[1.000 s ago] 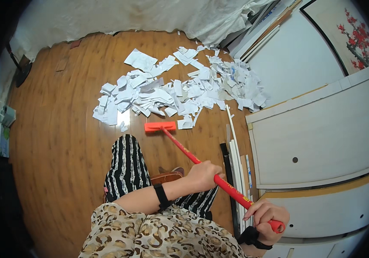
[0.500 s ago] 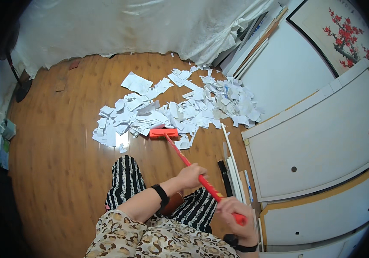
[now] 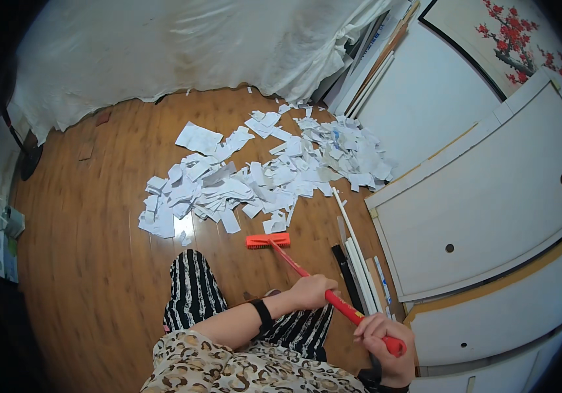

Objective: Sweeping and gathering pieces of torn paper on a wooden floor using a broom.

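Observation:
A push broom with an orange-red head and a long red handle (image 3: 294,264) slants across the lower middle. My left hand (image 3: 312,292) is closed round the handle about midway, and my right hand (image 3: 386,344) wraps it close to its top end. The broom head (image 3: 268,241) is just on my side of a wide, loose heap of torn white paper (image 3: 218,190), a small gap from the closest scrap. Whether the bristles touch the floor, I cannot tell. More paper scraps (image 3: 353,150) spread toward the right-hand wall.
Wood-plank flooring (image 3: 91,216) lies under everything. Long white strips (image 3: 361,275) and a black one lie to my right, beside white panels (image 3: 477,203) along the wall. A white sheet (image 3: 143,46) hangs at the back. A dark stand base (image 3: 30,162) is at far left.
The broom head has been drawn back from the paper's edge toward me and slightly right. Both hands have shifted right, still gripping the handle.

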A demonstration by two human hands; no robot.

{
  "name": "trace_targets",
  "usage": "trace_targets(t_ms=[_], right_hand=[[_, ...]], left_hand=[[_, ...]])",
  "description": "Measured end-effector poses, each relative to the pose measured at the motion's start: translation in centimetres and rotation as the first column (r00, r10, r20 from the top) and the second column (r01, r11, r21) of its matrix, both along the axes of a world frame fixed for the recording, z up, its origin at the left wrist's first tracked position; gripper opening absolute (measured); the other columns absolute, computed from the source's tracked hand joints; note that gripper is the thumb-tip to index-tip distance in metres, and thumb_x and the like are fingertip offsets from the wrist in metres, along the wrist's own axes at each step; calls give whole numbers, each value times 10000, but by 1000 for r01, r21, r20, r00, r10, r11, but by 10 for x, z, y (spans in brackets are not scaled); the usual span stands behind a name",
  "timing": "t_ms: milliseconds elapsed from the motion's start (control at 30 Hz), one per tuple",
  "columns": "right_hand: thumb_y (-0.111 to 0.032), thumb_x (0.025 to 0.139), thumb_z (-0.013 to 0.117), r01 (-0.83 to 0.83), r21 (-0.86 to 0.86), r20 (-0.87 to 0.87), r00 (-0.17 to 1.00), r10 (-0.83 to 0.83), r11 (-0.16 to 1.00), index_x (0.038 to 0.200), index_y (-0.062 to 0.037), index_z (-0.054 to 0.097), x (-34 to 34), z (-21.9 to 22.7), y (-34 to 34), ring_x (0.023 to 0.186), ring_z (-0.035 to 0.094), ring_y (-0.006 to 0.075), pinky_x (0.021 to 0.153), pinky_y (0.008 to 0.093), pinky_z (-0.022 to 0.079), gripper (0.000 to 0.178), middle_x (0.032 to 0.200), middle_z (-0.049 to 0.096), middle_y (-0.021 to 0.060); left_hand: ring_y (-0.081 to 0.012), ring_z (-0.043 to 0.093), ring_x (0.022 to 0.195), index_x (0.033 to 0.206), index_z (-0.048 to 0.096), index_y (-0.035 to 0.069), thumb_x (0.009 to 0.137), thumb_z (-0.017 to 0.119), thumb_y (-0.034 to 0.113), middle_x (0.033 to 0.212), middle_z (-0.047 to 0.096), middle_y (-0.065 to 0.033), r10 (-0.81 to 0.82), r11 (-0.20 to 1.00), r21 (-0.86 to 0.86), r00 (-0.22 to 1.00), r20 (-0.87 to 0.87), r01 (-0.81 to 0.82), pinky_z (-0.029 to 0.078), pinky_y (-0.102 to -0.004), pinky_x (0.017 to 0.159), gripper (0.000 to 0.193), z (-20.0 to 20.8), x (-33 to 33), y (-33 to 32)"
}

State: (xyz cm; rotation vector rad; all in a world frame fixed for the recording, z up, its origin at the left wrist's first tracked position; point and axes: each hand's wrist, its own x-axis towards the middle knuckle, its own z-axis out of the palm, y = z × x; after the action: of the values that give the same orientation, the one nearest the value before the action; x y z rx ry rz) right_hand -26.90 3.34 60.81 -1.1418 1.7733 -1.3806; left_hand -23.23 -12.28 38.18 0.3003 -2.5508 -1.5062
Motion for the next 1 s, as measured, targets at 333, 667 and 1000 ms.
trace_targets(t_ms=[333, 667, 1000], right_hand=[[-16, 843, 633, 42, -160, -65, 996, -53, 986, 677, 9, 511, 3, -6, 1, 778, 630, 262, 689, 361, 558, 208, 765, 593, 142], [-77, 869, 637, -126, -45, 40, 991, 128, 991, 673, -15, 506, 9, 28, -9, 808, 588, 277, 736, 373, 483, 243, 738, 553, 115], [2, 854, 635, -195, -48, -77, 979, 191, 980, 727, 15, 554, 8, -49, -35, 874, 634, 252, 791, 363, 527, 151, 796, 600, 119]], left_hand=[[-411, 623, 769, 729, 626, 43, 877, 673, 402, 723, 622, -205, -11, 1000, -12, 1000, -19, 11, 505, -481, 700, 391, 23, -6, -23], [-417, 633, 751, 715, 621, 43, 888, 656, 358, 723, 644, -200, -7, 1000, 22, 987, 163, 4, 490, -490, 662, 361, 40, 49, -14], [-391, 616, 777, 822, 683, 66, 861, 677, 296, 747, 633, -163, 174, 981, -79, 983, -66, -179, 506, -458, 723, 233, -30, 28, -63]])
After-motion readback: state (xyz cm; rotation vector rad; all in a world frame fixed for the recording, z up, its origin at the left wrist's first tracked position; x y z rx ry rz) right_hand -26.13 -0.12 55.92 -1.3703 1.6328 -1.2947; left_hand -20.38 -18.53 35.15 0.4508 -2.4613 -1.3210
